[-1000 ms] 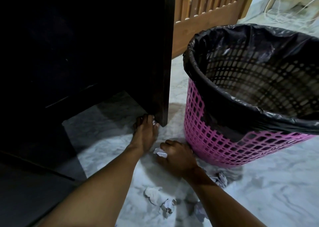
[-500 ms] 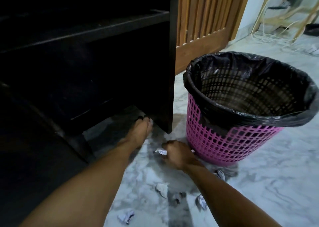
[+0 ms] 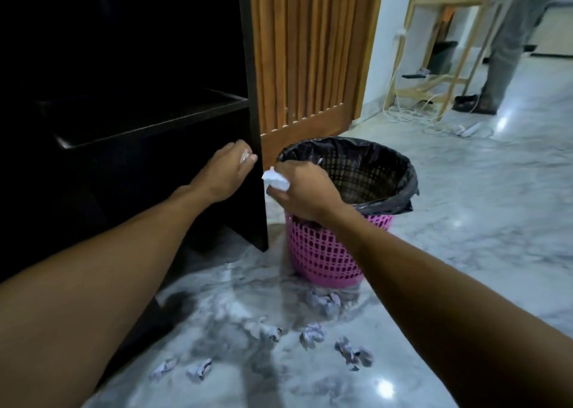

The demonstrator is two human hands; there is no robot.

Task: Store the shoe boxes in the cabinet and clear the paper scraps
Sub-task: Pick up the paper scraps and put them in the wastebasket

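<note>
My right hand (image 3: 302, 192) grips a crumpled white paper scrap (image 3: 275, 180) at the near left rim of the pink bin (image 3: 325, 252), which has a black liner. My left hand (image 3: 228, 172) is raised in front of the dark cabinet's side panel (image 3: 257, 209), and a small pale scrap (image 3: 246, 156) shows at its fingertips. Several crumpled paper scraps (image 3: 311, 335) lie on the marble floor in front of the bin. The dark cabinet (image 3: 139, 122) has an open shelf; its inside is too dark to see, and no shoe boxes show.
A slatted wooden panel (image 3: 310, 51) stands behind the bin. At the back right a person's legs (image 3: 502, 51) stand by a wooden frame (image 3: 440, 42), with white cables (image 3: 434, 119) on the floor. Open marble floor (image 3: 496, 221) lies to the right.
Both hands have risen from the floor: the right one carried a scrap up to the bin's rim, the left one lifted to the cabinet's edge. My view has pulled up and back.
</note>
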